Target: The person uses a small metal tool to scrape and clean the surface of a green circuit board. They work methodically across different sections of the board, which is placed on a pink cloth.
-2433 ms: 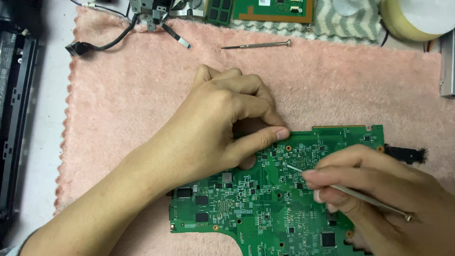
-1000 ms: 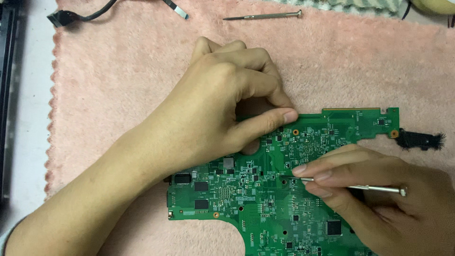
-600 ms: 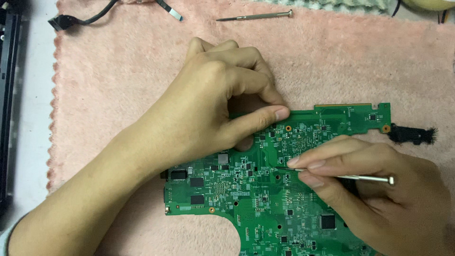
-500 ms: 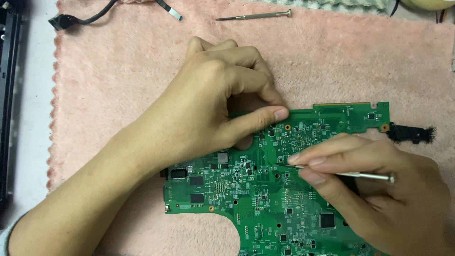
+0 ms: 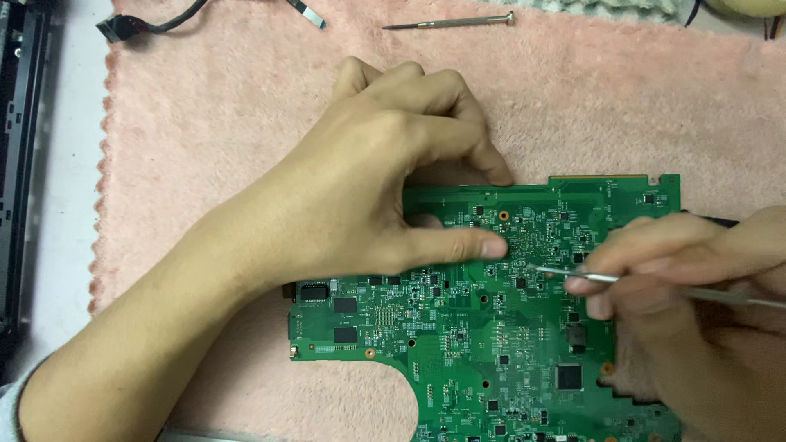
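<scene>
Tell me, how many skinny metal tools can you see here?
2. One thin metal tool is pinched in the right hand, its tip on the green circuit board. The other, a small screwdriver, lies on the pink towel up top. Others may be out of view.

Circuit board flat on towel, left hand over its top-left, right hand at right, screwdriver beyond, cable far left.
</scene>
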